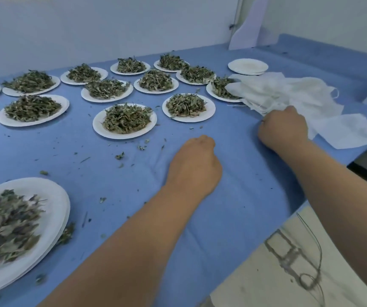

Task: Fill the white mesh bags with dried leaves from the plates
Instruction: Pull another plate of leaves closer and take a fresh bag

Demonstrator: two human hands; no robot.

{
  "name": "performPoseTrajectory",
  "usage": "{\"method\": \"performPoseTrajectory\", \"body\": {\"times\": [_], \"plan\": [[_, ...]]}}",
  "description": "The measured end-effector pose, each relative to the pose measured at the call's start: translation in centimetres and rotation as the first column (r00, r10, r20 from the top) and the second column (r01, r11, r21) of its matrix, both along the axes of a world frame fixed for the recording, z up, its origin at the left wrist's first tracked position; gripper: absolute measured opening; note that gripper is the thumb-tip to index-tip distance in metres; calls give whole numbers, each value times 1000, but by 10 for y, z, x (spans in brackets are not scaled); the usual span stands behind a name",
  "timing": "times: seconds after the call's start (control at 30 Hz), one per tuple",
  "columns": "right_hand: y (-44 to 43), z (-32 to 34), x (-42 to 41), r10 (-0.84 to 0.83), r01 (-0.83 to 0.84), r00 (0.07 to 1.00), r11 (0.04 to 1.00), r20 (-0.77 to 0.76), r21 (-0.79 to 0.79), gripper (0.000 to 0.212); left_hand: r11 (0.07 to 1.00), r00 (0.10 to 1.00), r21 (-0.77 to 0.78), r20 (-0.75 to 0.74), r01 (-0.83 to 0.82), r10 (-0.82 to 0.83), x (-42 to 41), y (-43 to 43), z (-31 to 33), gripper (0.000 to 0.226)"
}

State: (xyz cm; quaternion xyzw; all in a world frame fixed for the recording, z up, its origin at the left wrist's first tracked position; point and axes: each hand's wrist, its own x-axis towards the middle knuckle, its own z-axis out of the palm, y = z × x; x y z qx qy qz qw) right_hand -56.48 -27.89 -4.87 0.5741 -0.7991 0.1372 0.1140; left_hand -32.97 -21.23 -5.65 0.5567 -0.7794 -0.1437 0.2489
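Spilling at the near plate: the near plate at the left edge is heaped with dried leaves, and the left forearm passes close by. I judge that a careless sweep of that arm could push leaves onto the desk.
Loose crumbs: crumbs dot the desk between the plates and the left hand, and a bag dragged through them would likely pick up bits on its outside.
Left hand: the left hand rests on the desk, apart from every plate. Its fingers are curled under in a closed grip, with nothing visible inside.
Far-right plate: the far-right plate has part of its heap under a corner of the bag pile, so a hard tug on the pile could drag or tip it.
Right hand: the right hand reaches forward with the wrist low, its grip curled onto the near edge of the pile.
Mesh bags: the mesh bags lie in a loose, empty-looking heap at the desk's right side. Pulling one may bring several along, or slide some off the edge.
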Motion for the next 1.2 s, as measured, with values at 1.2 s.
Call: {"method": "performPoseTrajectory", "body": {"times": [1.2], "plan": [[133,47,403,982,-783,182,171,44,-598,20,883,-280,435,-882,-178,379,341,147,70,17]]}}
